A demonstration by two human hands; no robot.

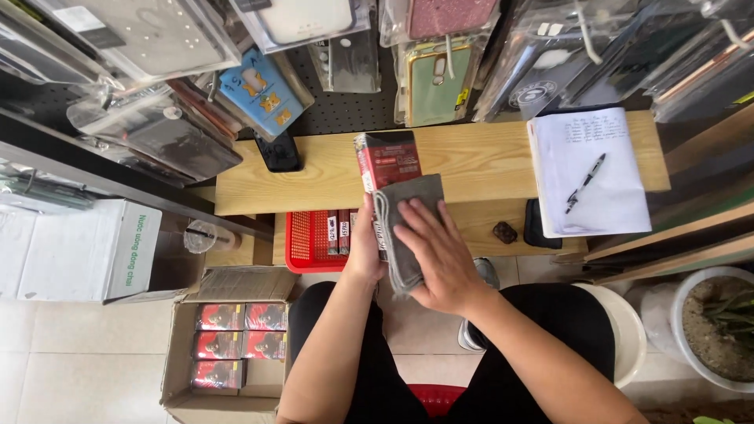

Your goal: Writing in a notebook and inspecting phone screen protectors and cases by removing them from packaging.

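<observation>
The left hand grips a flat red and black retail box from the side and behind, fingers curled round its edge, holding it upright and tilted a little away over the front lip of the pale wooden table; held so, its broad face is turned up toward the person and steadied against pressure. The right hand lies spread and flat on a folded grey cloth, pressing the cloth against the lower part of the box, with the fingers extended rather than closed, so the cloth is pinned under the palm and not pinched. The box therefore sits between the two hands, above the person's lap, just in front of the table. Below it, on a lower shelf, a red plastic mesh basket holds a few similar slim boxes standing on edge, near to the left hand. On the floor to the left an open brown cardboard carton shows rows of matching red and black boxes packed flat, within easy reach. On the right of the table rests an open white notebook with a black pen laid across it, well apart from both hands. Phone cases in clear packets hang on the pegboard above.
</observation>
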